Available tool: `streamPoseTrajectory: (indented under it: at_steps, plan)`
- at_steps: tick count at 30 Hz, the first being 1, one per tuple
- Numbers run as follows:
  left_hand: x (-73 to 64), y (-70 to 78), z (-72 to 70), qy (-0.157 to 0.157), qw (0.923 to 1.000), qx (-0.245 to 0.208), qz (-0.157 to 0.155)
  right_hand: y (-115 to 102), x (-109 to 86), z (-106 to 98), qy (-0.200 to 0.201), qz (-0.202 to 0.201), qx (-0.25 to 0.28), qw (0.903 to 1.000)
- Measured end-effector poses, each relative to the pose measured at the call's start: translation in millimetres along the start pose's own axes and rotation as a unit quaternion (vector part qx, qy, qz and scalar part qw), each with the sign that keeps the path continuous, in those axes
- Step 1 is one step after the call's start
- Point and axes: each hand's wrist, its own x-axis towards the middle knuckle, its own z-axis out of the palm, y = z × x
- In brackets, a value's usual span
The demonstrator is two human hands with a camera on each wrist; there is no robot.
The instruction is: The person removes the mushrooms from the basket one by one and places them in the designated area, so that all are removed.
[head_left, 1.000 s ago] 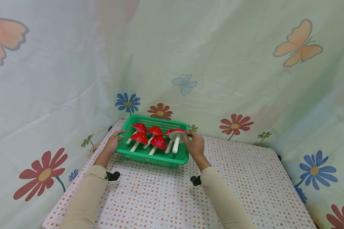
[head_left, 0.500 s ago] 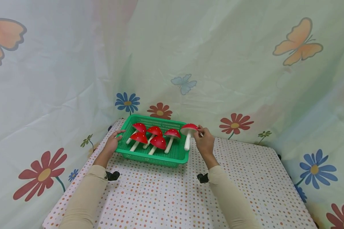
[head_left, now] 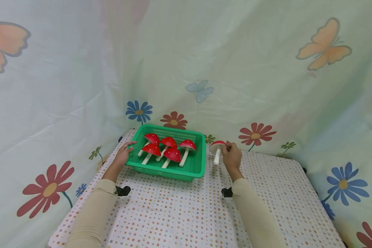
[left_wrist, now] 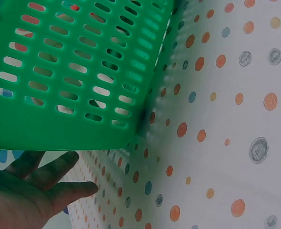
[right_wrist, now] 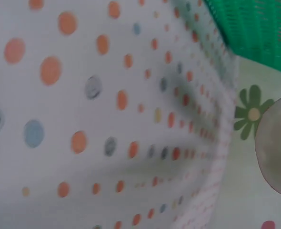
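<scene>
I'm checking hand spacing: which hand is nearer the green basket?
Left. The left hand is at the left end of the green basket; the right hand, holding a mushroom, is beyond the right end.

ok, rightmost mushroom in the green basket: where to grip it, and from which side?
I'd pinch the white stem of that mushroom, coming from above and the right. The stem is slim and runs nearward from the wider red cap; the other four mushrooms lie to its left, none between it and the basket's right wall.

six mushrooms [head_left: 172, 154], one basket [head_left: 165, 171], one left grip [head_left: 122, 155], one right grip [head_left: 232, 156], two sleeves [head_left: 90, 213], three printed butterflies [head_left: 200, 91]
</scene>
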Motion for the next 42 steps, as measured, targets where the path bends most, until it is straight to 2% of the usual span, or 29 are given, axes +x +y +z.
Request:
streamPoseTrajectory:
  at_steps: [3, 8, 12, 17, 24, 26, 35, 38, 42]
  plan:
    - [2.1, -2.7, 1.4, -0.003, 1.0000, 0.002, 0.006, 12.1, -3.9, 1.0, -0.031, 0.011, -0.033, 0.9989]
    - [1.8, -3.4, 1.9, -0.001, 1.0000, 0.002, 0.000, 24.0, -14.4, 2.3, -0.084, 0.009, -0.087, 0.9926]
    - [2.6, -3.5, 0.2, 0.003, 1.0000, 0.005, 0.004, 26.4, -17.6, 2.1, -0.108, -0.003, -0.094, 0.9897]
    - [3.8, -3.1, 1.9, 0.002, 0.9999, 0.005, 0.009, 25.8, -19.6, -8.4, -0.139, -0.032, -0.112, 0.9834]
    - [0.3, -0.2, 2.1, 0.001, 0.9999, 0.008, 0.013, 22.5, -30.3, -20.0, -0.198, -0.013, -0.155, 0.9676]
    - [-1.0, 0.2, 1.2, 0.001, 0.9999, 0.008, 0.011, 21.5, -33.6, -22.1, -0.205, -0.017, -0.157, 0.9659]
    - [-2.4, 1.4, -0.6, 0.000, 1.0000, 0.003, 0.000, 16.5, -40.5, -36.6, -0.211, -0.050, -0.166, 0.9620]
    - [-2.5, 0.9, -0.5, 0.002, 1.0000, 0.007, 0.003, 11.6, -41.2, -39.4, -0.182, -0.051, -0.175, 0.9663]
    - [-1.4, 0.1, 0.2, 0.001, 1.0000, 0.005, 0.001, -0.7, -38.3, -38.5, -0.109, -0.051, -0.179, 0.9764]
